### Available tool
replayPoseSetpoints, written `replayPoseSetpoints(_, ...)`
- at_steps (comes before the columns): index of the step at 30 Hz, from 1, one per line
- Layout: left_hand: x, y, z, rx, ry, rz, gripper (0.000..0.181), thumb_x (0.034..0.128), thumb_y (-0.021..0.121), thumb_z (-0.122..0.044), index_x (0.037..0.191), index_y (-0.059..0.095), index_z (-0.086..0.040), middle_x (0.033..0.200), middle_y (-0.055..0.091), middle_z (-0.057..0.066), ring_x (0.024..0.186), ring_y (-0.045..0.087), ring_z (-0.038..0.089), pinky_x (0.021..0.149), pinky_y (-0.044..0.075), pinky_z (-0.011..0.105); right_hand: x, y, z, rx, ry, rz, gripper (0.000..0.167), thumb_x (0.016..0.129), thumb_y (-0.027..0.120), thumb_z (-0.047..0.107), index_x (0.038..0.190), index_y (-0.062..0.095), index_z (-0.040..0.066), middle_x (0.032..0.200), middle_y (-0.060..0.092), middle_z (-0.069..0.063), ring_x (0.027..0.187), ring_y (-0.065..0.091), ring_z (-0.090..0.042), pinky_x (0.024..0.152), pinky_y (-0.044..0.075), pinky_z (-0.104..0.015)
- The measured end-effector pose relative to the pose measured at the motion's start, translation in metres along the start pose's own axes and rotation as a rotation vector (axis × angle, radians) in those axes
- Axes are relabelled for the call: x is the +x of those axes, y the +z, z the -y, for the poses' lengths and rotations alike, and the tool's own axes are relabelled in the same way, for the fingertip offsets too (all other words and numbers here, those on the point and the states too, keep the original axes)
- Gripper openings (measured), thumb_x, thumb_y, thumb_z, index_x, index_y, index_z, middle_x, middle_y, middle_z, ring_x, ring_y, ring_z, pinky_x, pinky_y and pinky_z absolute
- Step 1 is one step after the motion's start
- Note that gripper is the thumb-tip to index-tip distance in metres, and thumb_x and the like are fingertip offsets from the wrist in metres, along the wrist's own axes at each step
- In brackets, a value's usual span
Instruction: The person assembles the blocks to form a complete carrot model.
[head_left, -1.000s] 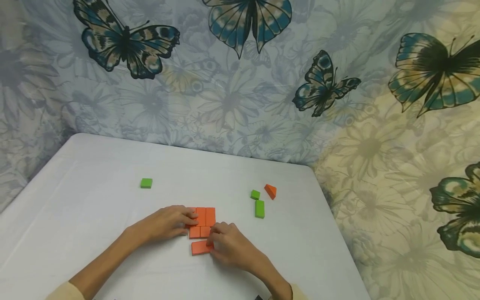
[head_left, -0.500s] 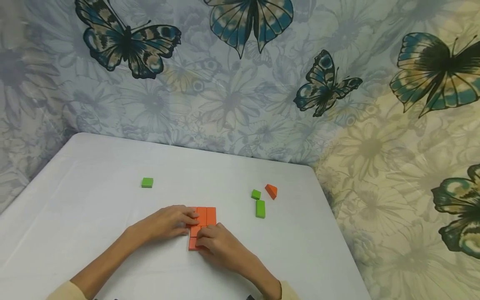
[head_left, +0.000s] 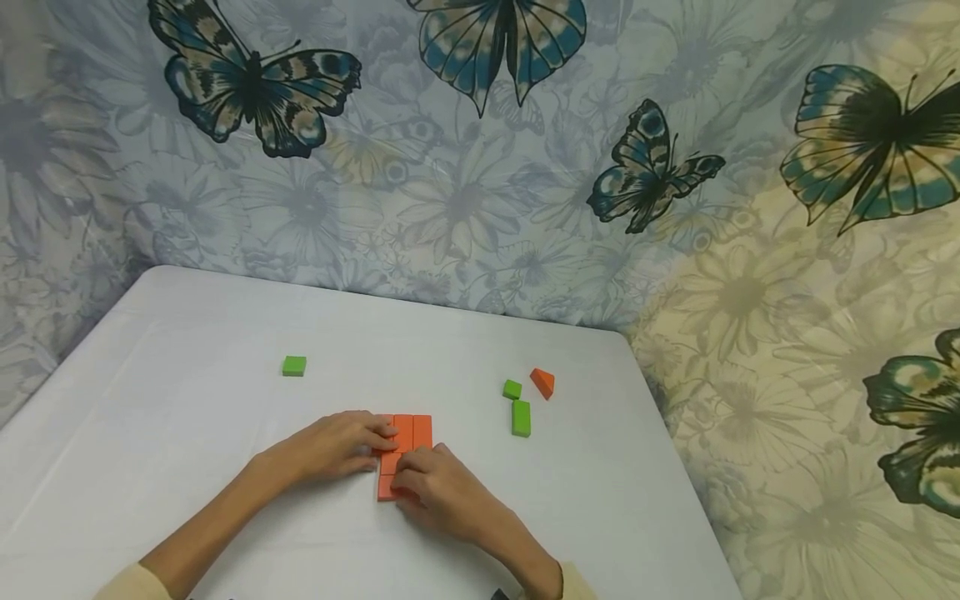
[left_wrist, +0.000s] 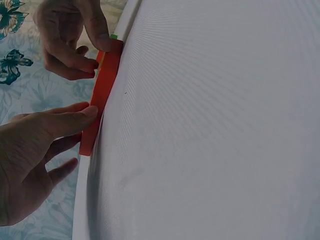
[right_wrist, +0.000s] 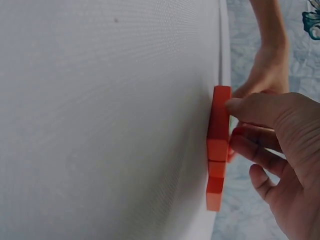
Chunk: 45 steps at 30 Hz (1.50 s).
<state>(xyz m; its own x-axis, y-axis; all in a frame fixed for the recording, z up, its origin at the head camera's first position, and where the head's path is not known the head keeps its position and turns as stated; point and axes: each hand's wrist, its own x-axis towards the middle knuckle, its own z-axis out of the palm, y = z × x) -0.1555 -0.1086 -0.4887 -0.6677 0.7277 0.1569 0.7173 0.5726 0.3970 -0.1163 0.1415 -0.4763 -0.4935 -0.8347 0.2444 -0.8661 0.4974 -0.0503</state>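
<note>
Flat orange blocks (head_left: 403, 432) lie edge to edge on the white table. My left hand (head_left: 337, 446) rests at their left side, fairly straight fingers over the upper-left blocks; in the left wrist view the thumb of that hand (left_wrist: 42, 150) touches the orange side. With thumb and fingers my right hand (head_left: 446, 496) pinches the nearest orange block (head_left: 386, 487), which touches the row above and is partly hidden by the fingers. In the right wrist view the thumb of this hand (right_wrist: 295, 150) lies on the long orange block's edge (right_wrist: 219, 117).
A green block (head_left: 294, 366) lies at the back left. Right of the orange group are a small green block (head_left: 512, 389), a longer green one (head_left: 521, 418) and an orange wedge (head_left: 542, 382). Behind the table (head_left: 225, 308) hangs a butterfly-patterned cloth (head_left: 465, 200).
Held by my right hand, the nearest orange block has moved up and slightly left, closing the gap to the row above. My left hand has stayed in place.
</note>
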Motion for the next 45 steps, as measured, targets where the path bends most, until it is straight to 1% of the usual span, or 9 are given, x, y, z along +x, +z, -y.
replayPoseSetpoints(5,0.0,0.0,0.0,0.003,0.017,-0.012,0.037,0.0909,0.081,-0.018,0.127,0.077,-0.015,0.132,0.075,0.003,0.133,0.065,0.029,0.107,0.056,0.05,-0.002,-0.004,-0.005,0.041,0.018,0.008,0.017,0.089,0.085,0.027,0.103,0.078,0.02,0.105,0.071,0.01,0.097,0.064,-0.004,0.084,0.046,-0.014)
replayPoseSetpoints(9,0.0,-0.001,-0.001,-0.001,0.019,-0.012,0.037,0.0902,0.082,-0.017,0.127,0.077,-0.015,0.132,0.075,0.002,0.132,0.065,0.03,0.107,0.056,0.049,-0.005,-0.02,-0.021,0.141,0.137,-0.004,0.023,0.094,0.08,0.025,0.114,0.075,0.015,0.112,0.073,0.005,0.101,0.065,-0.009,0.09,0.054,-0.021)
replayPoseSetpoints(17,0.0,-0.003,-0.002,0.011,0.003,-0.001,0.038,0.0913,0.081,-0.017,0.129,0.076,-0.015,0.134,0.074,0.001,0.134,0.064,0.029,0.108,0.055,0.049,-0.038,-0.057,-0.135,0.108,0.513,-0.187,0.031,0.092,0.065,-0.01,0.121,0.071,-0.002,0.126,0.071,-0.017,0.118,0.067,-0.037,0.097,0.059,-0.054)
replayPoseSetpoints(19,0.001,-0.003,-0.002,0.009,-0.002,-0.001,0.037,0.0912,0.081,-0.018,0.128,0.076,-0.015,0.134,0.074,0.001,0.133,0.064,0.029,0.109,0.055,0.05,-0.051,-0.061,-0.164,0.075,0.613,-0.12,0.041,0.089,0.059,-0.016,0.126,0.069,-0.004,0.138,0.065,-0.022,0.127,0.062,-0.044,0.101,0.055,-0.062)
replayPoseSetpoints(23,0.001,-0.001,-0.002,0.005,-0.002,-0.001,0.037,0.0916,0.08,-0.018,0.128,0.076,-0.016,0.134,0.074,0.001,0.134,0.064,0.029,0.109,0.055,0.05,-0.073,-0.063,-0.195,0.085,0.735,0.153,0.061,0.088,0.052,-0.017,0.147,0.054,-0.005,0.157,0.049,-0.027,0.143,0.049,-0.051,0.108,0.049,-0.069)
replayPoseSetpoints(28,0.001,0.001,-0.002,0.01,-0.005,-0.005,0.037,0.0919,0.08,-0.02,0.128,0.077,-0.016,0.134,0.074,0.001,0.133,0.064,0.028,0.108,0.055,0.049,-0.085,-0.067,-0.194,0.087,0.826,0.297,0.053,0.092,0.059,-0.007,0.145,0.054,-0.007,0.137,0.061,-0.029,0.123,0.063,-0.046,0.099,0.056,-0.057)
replayPoseSetpoints(32,0.001,0.0,-0.001,-0.003,-0.006,-0.006,0.037,0.0918,0.08,-0.019,0.128,0.076,-0.016,0.134,0.074,0.001,0.133,0.064,0.029,0.108,0.055,0.05,-0.086,-0.074,-0.186,-0.016,0.852,0.268,0.029,0.089,0.069,-0.001,0.117,0.067,-0.008,0.108,0.069,-0.022,0.091,0.067,-0.034,0.081,0.059,-0.049)
replayPoseSetpoints(38,-0.002,-0.001,0.0,0.006,-0.014,-0.012,0.037,0.0916,0.08,-0.019,0.128,0.077,-0.016,0.134,0.074,-0.001,0.134,0.064,0.028,0.109,0.055,0.049,-0.085,-0.071,-0.192,-0.1,0.68,0.159,0.039,0.082,0.08,-0.001,0.121,0.071,-0.003,0.121,0.071,-0.021,0.103,0.07,-0.039,0.079,0.06,-0.056)
replayPoseSetpoints(45,0.0,-0.002,-0.001,0.002,-0.006,-0.01,0.037,0.0918,0.08,-0.017,0.129,0.076,-0.017,0.134,0.074,0.0,0.134,0.064,0.028,0.109,0.055,0.049,-0.085,-0.063,-0.196,-0.112,0.689,0.079,0.013,0.086,0.081,0.01,0.089,0.075,-0.001,0.084,0.069,-0.012,0.073,0.063,-0.025,0.062,0.054,-0.041)
